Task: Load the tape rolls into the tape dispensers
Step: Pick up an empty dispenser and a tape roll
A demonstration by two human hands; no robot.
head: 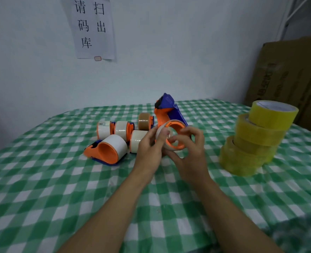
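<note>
Both my hands hold an orange and blue tape dispenser (166, 110) raised over the table centre. A clear tape roll (163, 133) sits on its orange hub. My left hand (150, 145) grips the roll from the left, thumb over its rim. My right hand (191, 148) curls round the orange ring from the right and below. Several loaded dispensers with whitish rolls (108, 148) lie in a cluster to the left and behind, one with brown tape (144, 121). A leaning stack of yellow tape rolls (257, 137) stands at the right.
A green and white checked cloth (59, 189) covers the table. A paper sign (93, 28) hangs on the wall behind. A cardboard box (288, 77) leans at the back right, close to the yellow stack.
</note>
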